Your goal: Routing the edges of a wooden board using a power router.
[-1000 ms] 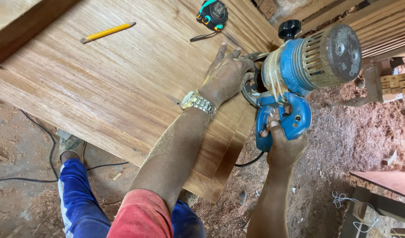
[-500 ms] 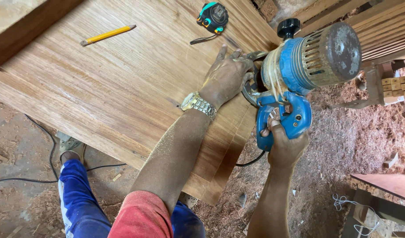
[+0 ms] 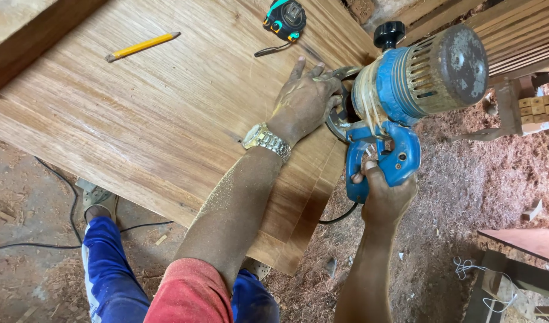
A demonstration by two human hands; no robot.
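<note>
Almost nothing has moved since the earlier frames; the blue router [image 3: 406, 101] sits at the same place on the right edge of the wooden panel [image 3: 167, 119], and both hands keep the same hold. The right hand [image 3: 385, 197] is closed around the blue handle of the router, with the thumb up against it; the left hand [image 3: 304, 101] lies nearly flat and open on the panel, its fingers spread toward the base of the machine, and it seems to touch the metal base, though I cannot tell if it grips it. A metal watch [image 3: 265, 140] is on the left wrist. To do this step well, I think the base should stay flat on the wood and the push should be slow and even along the edge; the left fingers are very near the cutter side, so they should keep behind the base. The black cable [image 3: 337, 216] hangs below the panel edge and could catch if the machine travels toward the person. The panel edge runs diagonal, with a second board edge just under it; beyond it is only floor covered by sawdust [image 3: 466, 197], so on that side there is open room. A yellow pencil [image 3: 143, 46] and a tape measure [image 3: 284, 19] lie on the panel well apart from the machine; wooden slats [image 3: 519, 42] stand close behind the motor.
</note>
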